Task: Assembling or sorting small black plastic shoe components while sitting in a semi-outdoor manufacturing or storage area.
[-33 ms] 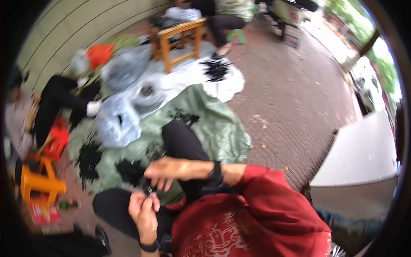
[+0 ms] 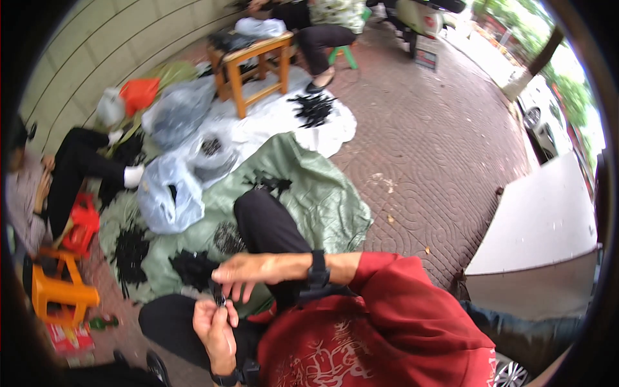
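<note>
Black and slim, the piece [image 2: 220, 297] is poking up from the left hand [image 2: 216, 331], which is pinching its lower end, while the right hand [image 2: 258, 267] is bending over its top, whether gripping I cannot tell. Should that pinch be slackening, the piece could be dropping toward the black pile [image 2: 192, 268] on the green sheet [image 2: 329, 208] and getting lost there.

Left fingers [image 2: 204, 314] pinched, right fingers [image 2: 238, 289] just beyond
</note>
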